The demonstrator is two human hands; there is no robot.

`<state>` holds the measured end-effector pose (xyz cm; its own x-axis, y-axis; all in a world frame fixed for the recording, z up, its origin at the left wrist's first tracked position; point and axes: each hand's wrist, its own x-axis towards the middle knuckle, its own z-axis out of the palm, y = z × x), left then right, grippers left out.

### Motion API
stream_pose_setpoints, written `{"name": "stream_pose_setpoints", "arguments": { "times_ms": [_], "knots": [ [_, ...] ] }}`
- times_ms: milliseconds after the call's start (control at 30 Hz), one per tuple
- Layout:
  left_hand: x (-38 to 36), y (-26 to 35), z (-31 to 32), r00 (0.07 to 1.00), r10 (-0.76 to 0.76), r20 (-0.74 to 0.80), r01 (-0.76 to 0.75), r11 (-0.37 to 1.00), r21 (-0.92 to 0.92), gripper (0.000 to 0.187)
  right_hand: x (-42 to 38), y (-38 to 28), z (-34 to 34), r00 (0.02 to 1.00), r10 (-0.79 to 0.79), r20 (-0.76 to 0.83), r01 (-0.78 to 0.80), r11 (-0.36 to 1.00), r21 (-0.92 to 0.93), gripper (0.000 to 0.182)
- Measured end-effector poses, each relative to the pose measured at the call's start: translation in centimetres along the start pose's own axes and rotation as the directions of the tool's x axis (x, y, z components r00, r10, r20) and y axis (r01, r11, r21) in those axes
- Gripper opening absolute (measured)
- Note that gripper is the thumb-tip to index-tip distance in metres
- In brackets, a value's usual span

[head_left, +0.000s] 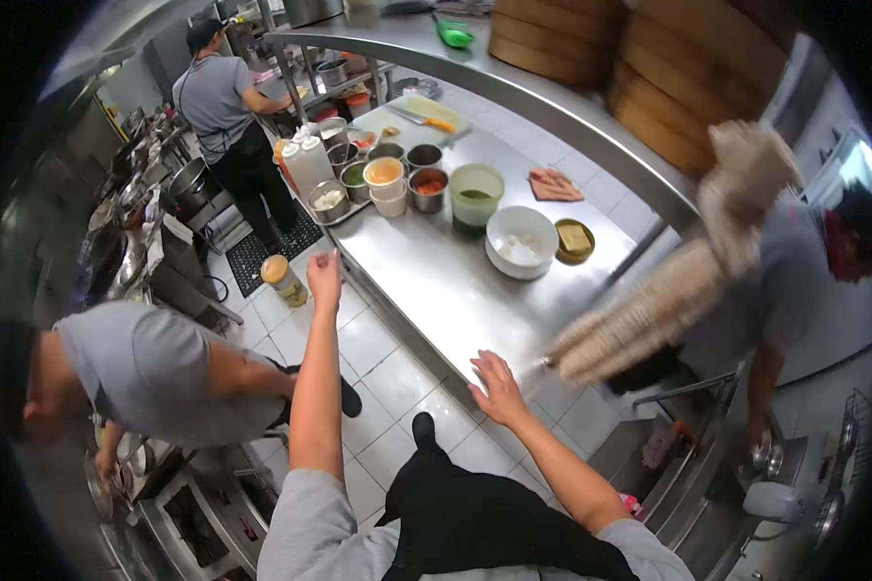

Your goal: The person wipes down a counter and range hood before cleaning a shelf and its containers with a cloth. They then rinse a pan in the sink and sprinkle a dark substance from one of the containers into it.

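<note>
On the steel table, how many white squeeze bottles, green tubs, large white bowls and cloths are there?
White squeeze bottles: 2
Green tub: 1
Large white bowl: 1
Cloth: 1
Total on the steel table: 5

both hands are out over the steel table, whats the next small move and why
Probably set the left hand down on the table edge. It hangs open in the air above the near-left corner, holding nothing, while the right hand already lies flat on the near edge. The bowls stand further along, beyond both hands.
</note>
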<state>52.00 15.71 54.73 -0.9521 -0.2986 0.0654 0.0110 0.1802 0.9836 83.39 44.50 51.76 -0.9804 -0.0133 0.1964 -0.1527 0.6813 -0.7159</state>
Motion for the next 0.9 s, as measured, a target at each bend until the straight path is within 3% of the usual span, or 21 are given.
{"name": "stream_pose_setpoints", "arguments": {
  "times_ms": [33,67,100,133,167,267,367,433,533,633,767,900],
  "knots": [
    [3.3,0.7,0.9,0.994,0.099,-0.048,-0.096,0.993,0.070,0.044,2.5,0.8,1.1,0.996,-0.068,-0.054,0.059,0.985,-0.163,0.050],
    [6.6,1.4,1.9,0.976,0.202,-0.087,-0.188,0.971,0.146,0.048,4.3,1.8,2.4,0.998,-0.008,-0.056,-0.002,0.982,-0.189,0.061],
    [8.7,4.5,2.3,0.971,0.227,-0.074,-0.191,0.926,0.327,0.055,5.6,1.8,2.8,0.998,-0.005,-0.056,-0.006,0.981,-0.192,0.061],
    [12.1,4.3,3.5,0.918,0.375,-0.129,-0.288,0.854,0.433,0.063,6.2,1.8,3.1,0.999,0.020,-0.046,-0.032,0.962,-0.272,0.062],
    [14.4,6.0,4.0,0.937,0.338,-0.084,-0.276,0.867,0.415,0.069,6.6,1.7,3.3,0.998,0.050,-0.036,-0.060,0.935,-0.349,0.064],
    [23.2,6.1,6.0,0.841,0.540,-0.015,-0.452,0.718,0.530,0.085,7.2,2.1,3.3,0.996,0.091,-0.019,-0.092,0.934,-0.347,0.064],
    [29.0,6.8,7.7,0.878,0.478,0.031,-0.391,0.678,0.622,0.095,7.3,2.2,3.3,0.992,0.122,-0.025,-0.123,0.927,-0.353,0.061],
    [30.7,7.5,8.2,0.945,0.323,0.057,-0.281,0.708,0.648,0.094,7.3,2.3,3.2,0.991,0.135,-0.024,-0.135,0.924,-0.358,0.059],
    [31.6,6.6,9.2,0.937,0.349,0.030,-0.262,0.642,0.720,0.089,7.5,2.4,3.3,0.991,0.136,-0.020,-0.134,0.920,-0.368,0.057],
    [30.7,7.0,9.5,0.966,0.258,0.032,-0.199,0.654,0.730,0.083,7.6,2.4,3.3,0.991,0.134,-0.023,-0.133,0.922,-0.365,0.055],
    [30.8,6.1,10.4,0.961,0.278,-0.009,-0.179,0.642,0.745,0.079,7.7,2.2,3.1,0.991,0.131,-0.019,-0.129,0.919,-0.373,0.055],
    [30.4,5.5,10.1,0.945,0.328,0.015,-0.251,0.693,0.676,0.079,7.7,2.4,3.3,0.993,0.114,-0.036,-0.119,0.920,-0.374,0.055]
  ]
}}
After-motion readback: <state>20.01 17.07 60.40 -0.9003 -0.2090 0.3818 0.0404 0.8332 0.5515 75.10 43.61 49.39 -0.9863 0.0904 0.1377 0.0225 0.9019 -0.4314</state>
